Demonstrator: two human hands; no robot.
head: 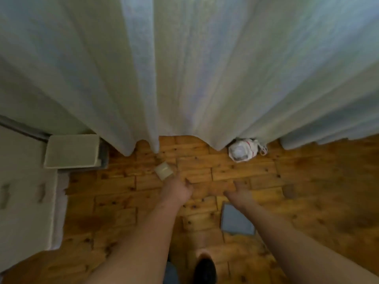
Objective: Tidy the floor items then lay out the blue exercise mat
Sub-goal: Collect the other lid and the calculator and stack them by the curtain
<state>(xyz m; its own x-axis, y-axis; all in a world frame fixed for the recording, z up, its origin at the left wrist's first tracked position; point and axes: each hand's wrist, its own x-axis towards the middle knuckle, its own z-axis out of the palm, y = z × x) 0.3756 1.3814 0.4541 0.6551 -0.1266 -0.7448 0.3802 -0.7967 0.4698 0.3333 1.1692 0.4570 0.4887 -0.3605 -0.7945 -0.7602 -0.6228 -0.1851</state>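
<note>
My left hand [178, 189] reaches out over the wooden floor with its fingers curled. It pinches the corner of a small beige square piece [164, 170], though the picture is blurred there. My right hand [239, 193] is stretched forward beside it, fingers spread and holding nothing. Under my right wrist a flat blue-grey rectangle [235, 220] with a dark edge lies on the floor. A white plastic bag [244, 150] with red marks sits at the foot of the curtain. No rolled blue mat is in view.
A long white curtain [184, 68] hangs down to the floor straight ahead. At the left stand a white cabinet [22, 191] with handles and a white tray-like box [71, 151]. My foot [205, 265] in a dark shoe is at the bottom.
</note>
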